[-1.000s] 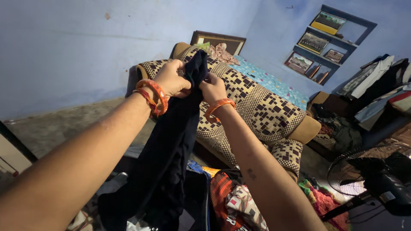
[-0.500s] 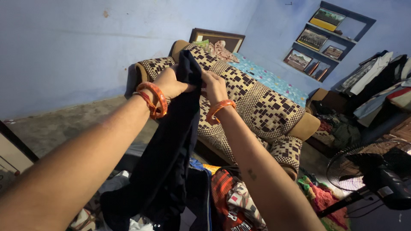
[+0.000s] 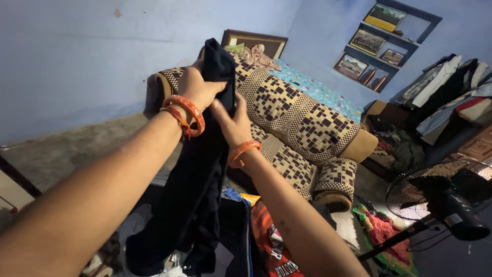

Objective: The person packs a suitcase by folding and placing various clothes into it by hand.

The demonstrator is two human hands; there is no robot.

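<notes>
Dark garment [image 3: 202,169]: navy or black cloth, held up at chest height in front of the sofa; its top edge is bunched at the hands and the rest hangs straight down toward the clothes pile.
Head view, left hand [image 3: 196,87]: clenched on the upper edge of the dark garment, knuckles toward the camera; orange bangles [image 3: 185,114] sit at the wrist.
Head view, right hand [image 3: 231,120]: just below and beside the left hand, fingers closed on a fold of the same garment; one orange bangle at the wrist.
Head view, sofa [image 3: 302,120]: brown and cream checked cover, behind the hands, set against the blue wall [image 3: 77,51].
Head view, clothes pile [image 3: 266,241]: mixed coloured cloth on the floor under the hanging garment.
Head view, fan [image 3: 441,197]: black standing fan, lower right, well apart from the hands.
Head view, wall shelves [image 3: 384,43]: framed pictures in a recessed niche, upper right.
</notes>
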